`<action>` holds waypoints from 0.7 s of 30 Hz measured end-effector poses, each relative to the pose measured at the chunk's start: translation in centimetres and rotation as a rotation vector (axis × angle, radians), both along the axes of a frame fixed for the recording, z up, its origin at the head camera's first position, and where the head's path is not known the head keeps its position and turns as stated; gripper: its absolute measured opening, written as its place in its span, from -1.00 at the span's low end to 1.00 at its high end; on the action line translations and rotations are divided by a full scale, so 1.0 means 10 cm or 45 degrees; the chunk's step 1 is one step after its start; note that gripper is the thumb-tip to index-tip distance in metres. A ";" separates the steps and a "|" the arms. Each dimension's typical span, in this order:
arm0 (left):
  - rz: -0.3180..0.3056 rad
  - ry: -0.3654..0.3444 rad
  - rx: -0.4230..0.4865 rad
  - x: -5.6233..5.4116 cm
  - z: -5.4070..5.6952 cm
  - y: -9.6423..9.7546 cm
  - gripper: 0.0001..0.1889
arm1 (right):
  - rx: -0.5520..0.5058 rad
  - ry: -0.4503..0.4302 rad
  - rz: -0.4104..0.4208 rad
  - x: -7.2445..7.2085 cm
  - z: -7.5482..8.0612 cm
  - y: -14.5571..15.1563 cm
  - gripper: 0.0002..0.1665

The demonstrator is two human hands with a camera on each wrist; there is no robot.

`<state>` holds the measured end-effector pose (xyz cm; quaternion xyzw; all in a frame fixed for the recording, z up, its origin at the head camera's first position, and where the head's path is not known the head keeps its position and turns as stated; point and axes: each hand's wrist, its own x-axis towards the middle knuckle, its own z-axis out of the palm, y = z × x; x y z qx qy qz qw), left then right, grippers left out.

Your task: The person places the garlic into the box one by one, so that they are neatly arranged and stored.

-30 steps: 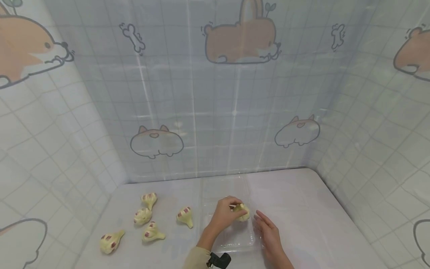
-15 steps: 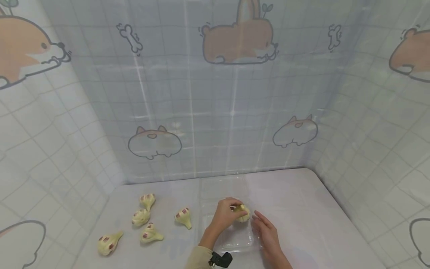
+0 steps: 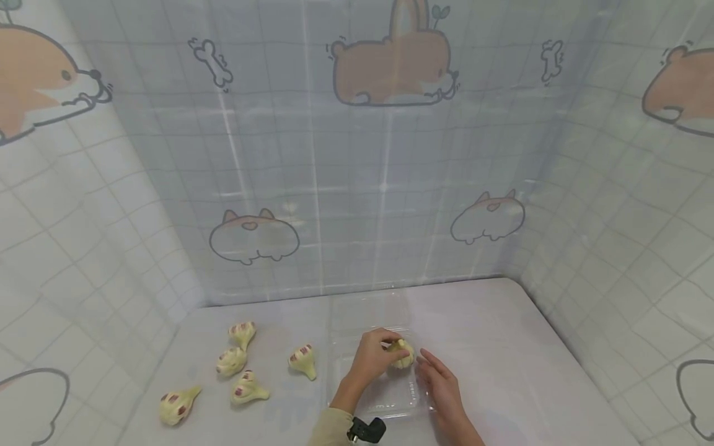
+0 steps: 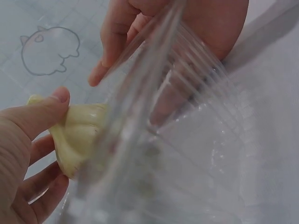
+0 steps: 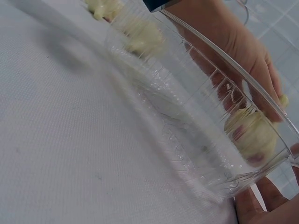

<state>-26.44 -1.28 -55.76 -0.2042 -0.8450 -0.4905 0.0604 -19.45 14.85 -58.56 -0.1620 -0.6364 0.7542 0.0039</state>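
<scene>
My left hand (image 3: 370, 358) pinches a pale yellow garlic bulb (image 3: 403, 355) between thumb and fingers, inside a clear plastic container (image 3: 387, 409). Through the container wall in the right wrist view, purple patches show on the bulb (image 5: 252, 140). The left wrist view has the thumb on top of the bulb (image 4: 77, 133) and fingers beneath it; the plastic blurs its far side. Along the container's right side lies my right hand (image 3: 444, 387), its fingers extended by the wall. Part of that hand (image 4: 212, 23) is seen behind the plastic in the left wrist view.
Several garlic bulbs lie on the white table to the left, the closest to the container being one bulb (image 3: 303, 361) with its stem forward. The container's clear lid (image 3: 368, 310) spreads open towards the back wall. Patterned curtains (image 3: 357, 186) enclose the table's back and sides.
The head view has shifted slightly, so the scene appears a little further left. Both hands keep their places at the container, the left one holding the garlic bulb throughout.
</scene>
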 end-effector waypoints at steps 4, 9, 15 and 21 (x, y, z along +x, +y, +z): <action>0.010 -0.018 -0.013 0.00 -0.02 0.01 -0.69 | 0.009 -0.001 0.002 0.00 0.00 0.00 -0.46; 0.004 -0.017 -0.012 -0.02 -0.05 0.01 -0.69 | 0.012 0.003 0.003 0.00 -0.01 0.00 -0.45; -0.005 0.020 -0.003 -0.03 -0.08 0.02 -0.69 | 0.006 0.019 -0.001 0.00 -0.02 0.01 -0.46; -0.013 0.021 0.004 -0.01 -0.07 0.02 -0.72 | 0.022 0.028 0.010 0.00 -0.02 0.00 -0.46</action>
